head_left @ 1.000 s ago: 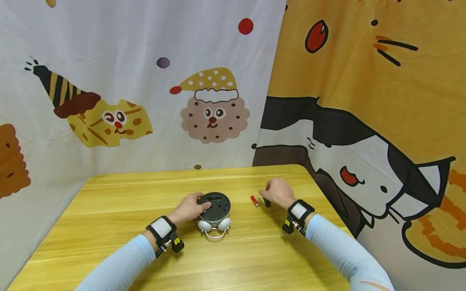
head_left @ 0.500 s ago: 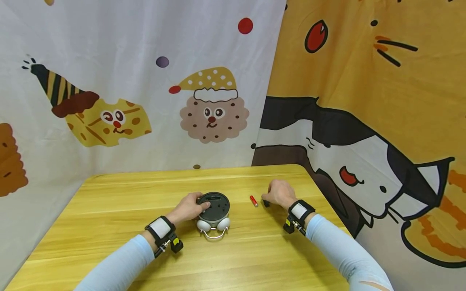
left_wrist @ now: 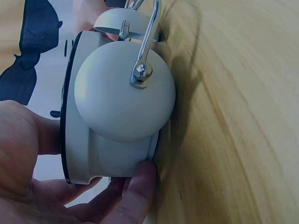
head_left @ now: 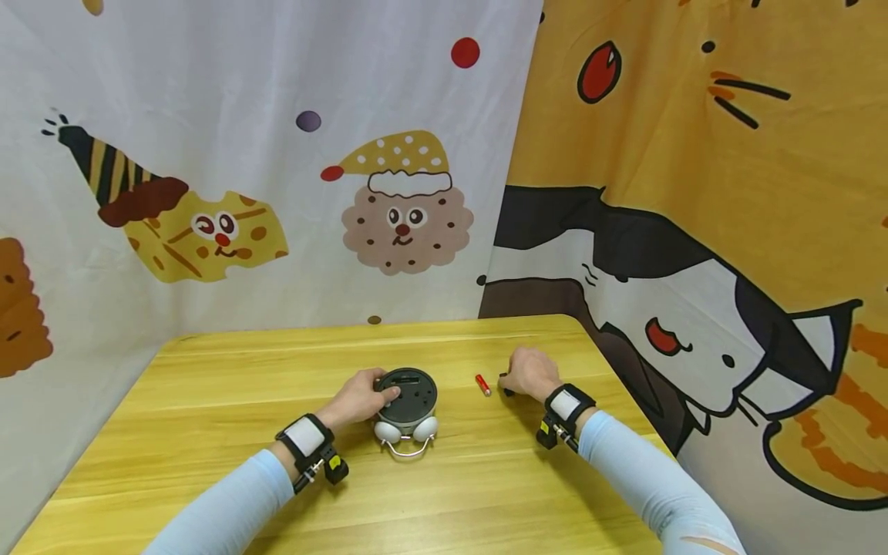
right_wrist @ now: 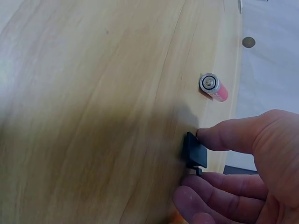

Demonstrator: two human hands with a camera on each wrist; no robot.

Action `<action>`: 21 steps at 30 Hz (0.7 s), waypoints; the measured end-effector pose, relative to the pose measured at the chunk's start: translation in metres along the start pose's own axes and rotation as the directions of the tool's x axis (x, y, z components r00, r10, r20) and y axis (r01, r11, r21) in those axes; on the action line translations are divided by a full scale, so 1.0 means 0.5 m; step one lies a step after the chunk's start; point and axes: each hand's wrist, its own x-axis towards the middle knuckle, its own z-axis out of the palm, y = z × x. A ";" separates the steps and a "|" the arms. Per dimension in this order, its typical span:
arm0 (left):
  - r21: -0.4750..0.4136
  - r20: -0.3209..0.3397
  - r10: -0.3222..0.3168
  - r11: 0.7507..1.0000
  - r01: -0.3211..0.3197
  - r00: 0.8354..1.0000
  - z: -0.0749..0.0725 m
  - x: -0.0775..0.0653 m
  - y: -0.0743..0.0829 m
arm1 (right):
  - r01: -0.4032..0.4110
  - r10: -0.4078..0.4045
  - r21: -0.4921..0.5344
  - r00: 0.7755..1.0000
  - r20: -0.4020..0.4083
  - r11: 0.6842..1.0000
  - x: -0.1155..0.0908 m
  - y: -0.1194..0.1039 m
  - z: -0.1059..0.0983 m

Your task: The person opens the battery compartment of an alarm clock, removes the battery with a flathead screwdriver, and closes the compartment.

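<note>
A white twin-bell alarm clock [head_left: 408, 397] lies on its front with its black back facing up and an open battery slot in that back. My left hand [head_left: 359, 397] grips its left side, thumb on the back; in the left wrist view the fingers [left_wrist: 135, 191] curl under the clock body next to a white bell [left_wrist: 124, 91]. Farther right, my right hand [head_left: 533, 373] pinches a small black battery cover [right_wrist: 195, 151] by its ends, between thumb and fingers, close to the tabletop. A red battery [head_left: 482, 385] lies just left of that hand.
The wooden table [head_left: 312, 493] has a far edge close to a printed curtain [head_left: 409, 293]. Another curtain with a cat print [head_left: 666, 308] hangs along the right side. Each wrist wears a strapped camera.
My right hand has come down slightly over the battery cover, which now shows less beneath the fingers. The left hand and the clock stay in place.
</note>
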 end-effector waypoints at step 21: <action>0.012 -0.001 0.005 1.000 -0.005 1.000 -0.003 -0.004 0.003 | -0.006 0.006 -0.020 1.000 -0.007 1.000 -0.002 -0.008 0.003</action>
